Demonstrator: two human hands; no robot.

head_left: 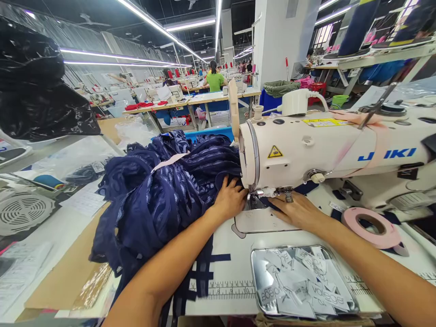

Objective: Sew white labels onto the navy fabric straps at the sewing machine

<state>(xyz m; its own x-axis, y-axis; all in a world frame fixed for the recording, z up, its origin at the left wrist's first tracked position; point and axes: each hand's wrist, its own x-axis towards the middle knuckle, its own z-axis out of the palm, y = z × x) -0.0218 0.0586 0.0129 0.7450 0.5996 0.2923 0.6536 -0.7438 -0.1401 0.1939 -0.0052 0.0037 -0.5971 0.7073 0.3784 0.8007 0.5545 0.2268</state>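
My left hand (232, 199) is just left of the sewing machine's needle area, its fingers bent over the edge of a navy fabric piece (225, 178). On the other side of the presser foot (254, 200), my right hand (294, 210) lies with fingers stretched out, touching a small dark bit of cloth. The fingertips of that hand are partly hidden by the machine parts. A large heap of navy garments (146, 213) with lace-like trim is piled left of the white sewing machine (286, 150). A pale strip (170, 161) lies across the heap.
A metal tray (254, 272) of printed white labels stands at the table's front. To the right is a roll of pink tape (354, 225). A printed ruler (231, 290) runs along the front edge. A black plastic bag (44, 91) hangs upper left. Another person (214, 81) sits farther back.
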